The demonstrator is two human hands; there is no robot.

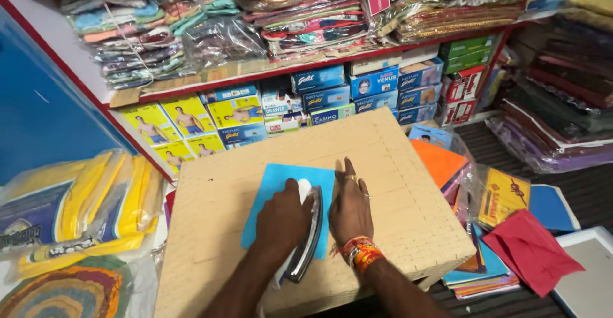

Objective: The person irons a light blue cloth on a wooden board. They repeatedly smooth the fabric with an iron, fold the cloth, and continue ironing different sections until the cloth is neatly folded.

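While shelves (pixel 268 69) behind hold stacked garment boxes (pixel 357 91) and bagged cloth, the left hand (pixel 284 219) is clenched round the handle of a clothes iron (pixel 306 238) resting on a blue cloth piece (pixel 271 190). That cloth lies on a pale padded board (pixel 396 203). Flat, fingers spread, the right hand (pixel 350 206) presses the cloth just beside the iron. Orange (pixel 437 161) and red cloth pieces (pixel 533 251) lie to the right.

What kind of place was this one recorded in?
Most likely a small clothing or textile shop. Shelves hold packaged folded fabrics and rows of boxed garments, and the left hand runs an iron over a blue cloth that the right hand steadies.
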